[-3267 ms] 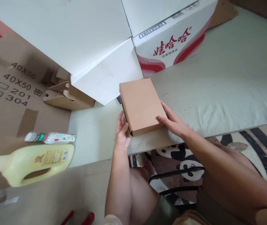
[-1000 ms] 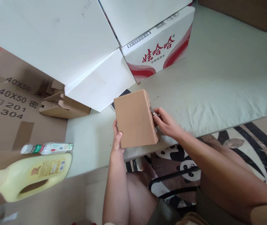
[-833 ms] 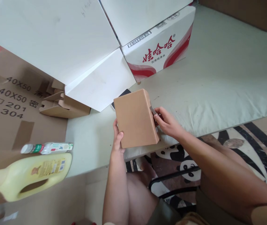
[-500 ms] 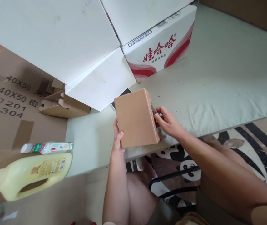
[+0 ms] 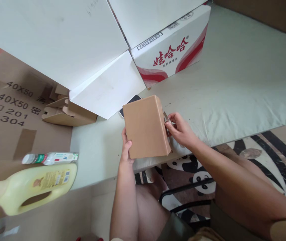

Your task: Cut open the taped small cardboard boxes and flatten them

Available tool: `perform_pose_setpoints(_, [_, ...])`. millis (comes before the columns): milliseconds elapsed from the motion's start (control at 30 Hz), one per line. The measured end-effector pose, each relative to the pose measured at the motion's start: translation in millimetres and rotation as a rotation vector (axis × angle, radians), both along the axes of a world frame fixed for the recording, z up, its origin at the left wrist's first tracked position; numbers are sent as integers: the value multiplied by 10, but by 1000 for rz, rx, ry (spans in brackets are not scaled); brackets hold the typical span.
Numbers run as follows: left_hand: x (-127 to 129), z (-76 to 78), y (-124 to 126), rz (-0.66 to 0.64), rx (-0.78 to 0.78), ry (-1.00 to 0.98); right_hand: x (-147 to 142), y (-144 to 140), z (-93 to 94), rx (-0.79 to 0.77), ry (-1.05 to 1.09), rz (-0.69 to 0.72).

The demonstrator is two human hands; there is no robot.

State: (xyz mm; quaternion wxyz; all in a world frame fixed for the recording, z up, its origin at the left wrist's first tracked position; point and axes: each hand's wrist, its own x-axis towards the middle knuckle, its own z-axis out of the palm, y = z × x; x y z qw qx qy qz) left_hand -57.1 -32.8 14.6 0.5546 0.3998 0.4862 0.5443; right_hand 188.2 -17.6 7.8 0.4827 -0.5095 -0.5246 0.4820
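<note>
A small brown cardboard box (image 5: 144,129) is held tilted over the front part of the light green cloth surface. My left hand (image 5: 126,147) grips its left side, the thumb on the near face and the fingers wrapped behind. At the box's right side, my right hand (image 5: 179,129) pinches a thin, greyish flat piece (image 5: 166,116) between thumb and fingers. Whether that piece is part of the box or separate, I cannot make out. The right side of the box is mostly turned away from view.
Behind the box lies a dark phone-like object (image 5: 134,98), partly hidden. White cartons (image 5: 170,55) stand at the back. On the left are an open cardboard tray (image 5: 80,115), a plastic bottle (image 5: 55,158), a yellow jug (image 5: 39,187) and a large carton (image 5: 24,137). A black metal frame (image 5: 183,195) is below.
The thin piece in my right fingers has shifted slightly and stands out a little more from the box's side. My left hand and the box have hardly moved.
</note>
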Motion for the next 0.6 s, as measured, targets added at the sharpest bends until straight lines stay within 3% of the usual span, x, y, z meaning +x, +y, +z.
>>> perform_pose_setpoints(600, [-4, -12, -4, 8, 1, -11, 0, -21, 5, 41, 21, -2])
